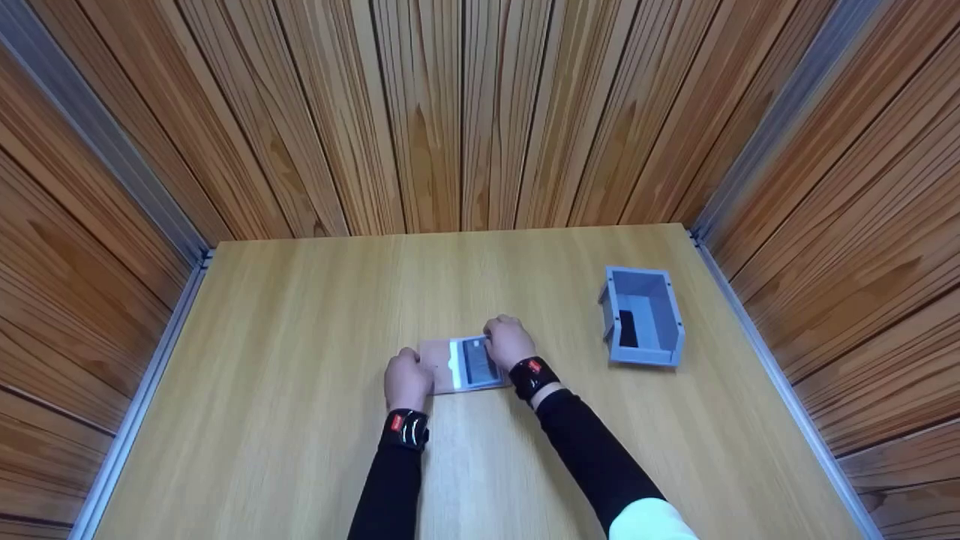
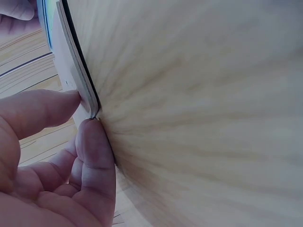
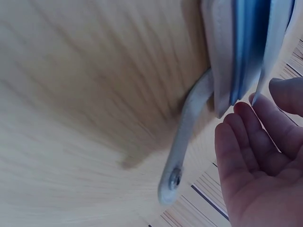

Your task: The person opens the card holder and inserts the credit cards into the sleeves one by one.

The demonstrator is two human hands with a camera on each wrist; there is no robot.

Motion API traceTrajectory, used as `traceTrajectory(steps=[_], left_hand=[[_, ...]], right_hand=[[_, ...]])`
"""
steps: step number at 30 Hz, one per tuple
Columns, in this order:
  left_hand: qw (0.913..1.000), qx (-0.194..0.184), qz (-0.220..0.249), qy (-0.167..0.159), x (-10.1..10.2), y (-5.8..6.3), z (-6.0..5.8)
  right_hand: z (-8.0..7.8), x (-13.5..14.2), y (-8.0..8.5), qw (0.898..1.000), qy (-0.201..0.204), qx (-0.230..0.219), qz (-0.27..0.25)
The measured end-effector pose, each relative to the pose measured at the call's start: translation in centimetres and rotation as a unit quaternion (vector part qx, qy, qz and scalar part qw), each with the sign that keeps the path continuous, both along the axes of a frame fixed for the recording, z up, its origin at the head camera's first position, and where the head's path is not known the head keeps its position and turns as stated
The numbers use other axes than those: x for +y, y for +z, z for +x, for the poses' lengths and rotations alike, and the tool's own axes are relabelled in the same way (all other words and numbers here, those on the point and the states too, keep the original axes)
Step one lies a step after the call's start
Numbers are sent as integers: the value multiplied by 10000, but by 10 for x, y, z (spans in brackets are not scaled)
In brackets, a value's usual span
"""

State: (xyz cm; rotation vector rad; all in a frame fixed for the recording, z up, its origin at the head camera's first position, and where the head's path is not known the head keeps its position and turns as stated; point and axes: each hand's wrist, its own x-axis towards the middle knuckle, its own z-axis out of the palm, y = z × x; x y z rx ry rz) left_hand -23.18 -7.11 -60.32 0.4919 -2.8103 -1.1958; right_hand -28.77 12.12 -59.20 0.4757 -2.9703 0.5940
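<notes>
An opened pink wallet (image 1: 441,358) lies on the table, its right half showing a white strip and a blue-grey card pocket (image 1: 480,362). At its left edge my left hand (image 1: 407,381) pinches the cover between thumb and forefinger; the left wrist view shows that edge (image 2: 71,61) close up. My right hand (image 1: 510,343) is at the right end, fingertips touching a thin pale leaf (image 3: 268,52) with the thumb on the leaf's other side. From beneath the wallet a grey strap (image 3: 189,113) with a metal snap sticks out over the tabletop.
To the right on the wooden table (image 1: 300,322) stands a blue-grey plastic bin (image 1: 645,358) holding a flat black piece (image 1: 628,328). Wood-plank walls with metal edge rails (image 1: 772,375) enclose the table at the back and sides.
</notes>
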Motion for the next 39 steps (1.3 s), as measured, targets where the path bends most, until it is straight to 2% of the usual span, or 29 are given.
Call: traceTrajectory(steps=[8, 14, 23, 29, 39], left_hand=[[10000, -62, 59, 2, 1, 1, 1], [9998, -132, 115, 9, 1, 1, 1], [9999, 138, -1, -46, 0, 0, 2], [9996, 240, -5, -119, -1, -1, 4], [9998, 62, 139, -99, -2, -1, 2]], right_hand=[[1, -3, 9, 9998, -109, -131, -139], [1, -7, 12, 9978, -149, -256, -586], [2, -17, 20, 9938, 145, 31, -1104], [3, -25, 25, 9930, 251, 18, -1152], [4, -31, 26, 9916, 361, -225, -1224]])
